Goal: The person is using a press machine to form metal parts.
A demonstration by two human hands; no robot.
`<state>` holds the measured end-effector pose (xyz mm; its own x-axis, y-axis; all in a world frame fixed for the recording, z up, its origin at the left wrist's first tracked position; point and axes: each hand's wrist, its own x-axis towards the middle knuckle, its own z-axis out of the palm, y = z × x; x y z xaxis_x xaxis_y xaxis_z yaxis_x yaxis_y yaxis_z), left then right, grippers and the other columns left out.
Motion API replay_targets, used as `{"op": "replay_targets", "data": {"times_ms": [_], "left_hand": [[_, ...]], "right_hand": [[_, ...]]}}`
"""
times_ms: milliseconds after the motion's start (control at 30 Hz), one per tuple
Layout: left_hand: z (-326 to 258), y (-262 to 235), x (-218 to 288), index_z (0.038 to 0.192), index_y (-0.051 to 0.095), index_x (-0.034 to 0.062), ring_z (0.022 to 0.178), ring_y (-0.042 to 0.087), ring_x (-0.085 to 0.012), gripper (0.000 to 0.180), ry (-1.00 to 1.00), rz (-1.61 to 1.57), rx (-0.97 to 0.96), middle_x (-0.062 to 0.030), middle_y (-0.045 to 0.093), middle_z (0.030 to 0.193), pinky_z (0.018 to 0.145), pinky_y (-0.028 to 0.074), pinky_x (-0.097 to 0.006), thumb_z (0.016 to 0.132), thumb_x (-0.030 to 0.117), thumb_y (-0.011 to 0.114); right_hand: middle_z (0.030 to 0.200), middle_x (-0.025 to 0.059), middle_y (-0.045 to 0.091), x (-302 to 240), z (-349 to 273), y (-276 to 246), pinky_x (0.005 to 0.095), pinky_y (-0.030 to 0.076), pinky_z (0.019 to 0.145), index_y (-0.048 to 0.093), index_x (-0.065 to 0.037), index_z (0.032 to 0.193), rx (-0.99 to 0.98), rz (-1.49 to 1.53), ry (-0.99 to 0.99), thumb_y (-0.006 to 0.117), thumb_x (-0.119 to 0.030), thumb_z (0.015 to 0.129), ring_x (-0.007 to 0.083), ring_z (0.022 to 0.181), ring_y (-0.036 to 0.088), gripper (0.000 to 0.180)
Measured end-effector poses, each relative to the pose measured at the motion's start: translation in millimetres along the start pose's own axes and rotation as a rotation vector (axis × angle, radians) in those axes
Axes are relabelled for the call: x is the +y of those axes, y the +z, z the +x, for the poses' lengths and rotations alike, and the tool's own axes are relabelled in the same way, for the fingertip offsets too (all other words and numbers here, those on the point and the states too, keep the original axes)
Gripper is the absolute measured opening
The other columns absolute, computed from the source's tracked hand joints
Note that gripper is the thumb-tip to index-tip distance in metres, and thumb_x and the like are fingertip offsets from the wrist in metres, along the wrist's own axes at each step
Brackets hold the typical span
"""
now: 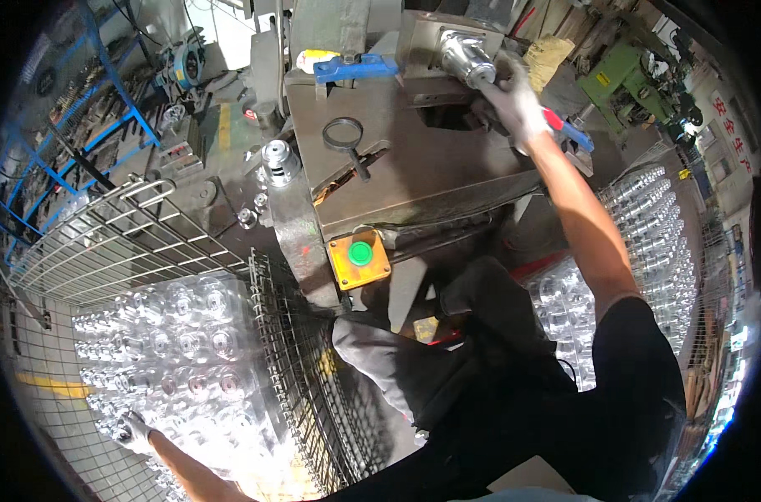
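Observation:
My right hand (517, 107), in a pale glove, is closed around the narrow end of a shiny stepped metal cylinder (467, 57). The cylinder's wide end meets a square block on the machine table (431, 171). Down at the left, my gloved left hand (133, 432) reaches into a wire basket (130, 226) and curls over one of the silver metal parts (222, 343) stacked there in rows. Its fingertips are partly hidden among the parts.
A yellow box with a green button (360, 253) hangs at the table's front. On the table lie a black ring-headed tool (344, 138) and a blue-handled tool (355, 69). Another metal part (278, 161) stands left. More parts (648, 226) fill the right side.

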<state>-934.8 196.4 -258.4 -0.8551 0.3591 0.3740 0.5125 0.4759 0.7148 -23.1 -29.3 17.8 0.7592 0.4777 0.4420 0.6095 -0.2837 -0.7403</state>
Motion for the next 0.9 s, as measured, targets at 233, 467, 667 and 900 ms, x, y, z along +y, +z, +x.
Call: {"op": "replay_targets", "data": {"times_ms": [233, 467, 667, 900], "left_hand": [[-138, -126, 76, 0.129, 0.046, 0.0086, 0.112, 0.052, -0.0268, 0.068, -0.067, -0.384, -0.279, -0.0142, 0.054, 0.121, 0.098, 0.044, -0.046, 0.074, 0.037, 0.074], [-281, -191, 116, 0.108, 0.055, -0.0013, 0.088, 0.063, -0.0260, 0.030, -0.032, -1.198, -0.892, -0.0191, 0.060, 0.109, 0.065, 0.057, -0.029, 0.085, 0.018, 0.051], [-366, -238, 147, 0.129, 0.040, -0.0054, 0.115, 0.048, -0.0293, 0.057, -0.164, -1.386, -1.254, -0.0182, 0.051, 0.124, 0.099, 0.039, -0.040, 0.088, 0.033, 0.053], [-499, -285, 187, 0.135, 0.038, 0.0044, 0.126, 0.040, -0.0270, 0.063, -0.454, -1.381, -1.907, -0.0134, 0.044, 0.136, 0.109, 0.026, -0.042, 0.088, 0.042, 0.053]], "right_hand": [[0.110, 0.0170, 0.058, 32, 56, 47, 0.0345, 0.049, 0.077, 0.038, 0.007, 0.126, -0.035, 0.515, 0.405, 0.076, -0.040, 0.069, 0.0255, 0.095, 0.057, 0.083], [0.110, 0.0193, 0.057, 38, -33, 40, 0.0321, 0.043, 0.088, 0.042, 0.003, 0.123, 0.239, 0.449, 0.153, 0.073, -0.037, 0.074, 0.0279, 0.102, 0.056, 0.071], [0.113, 0.0097, 0.051, 24, -113, -22, 0.0287, 0.048, 0.084, 0.032, -0.001, 0.126, 0.079, 0.526, -0.208, 0.075, 0.000, 0.070, 0.0162, 0.098, 0.056, 0.071], [0.118, 0.0103, 0.048, 81, -156, -111, 0.0303, 0.045, 0.091, 0.029, -0.002, 0.130, 0.074, 0.309, -0.212, 0.077, -0.001, 0.069, 0.0169, 0.108, 0.052, 0.077]]}}
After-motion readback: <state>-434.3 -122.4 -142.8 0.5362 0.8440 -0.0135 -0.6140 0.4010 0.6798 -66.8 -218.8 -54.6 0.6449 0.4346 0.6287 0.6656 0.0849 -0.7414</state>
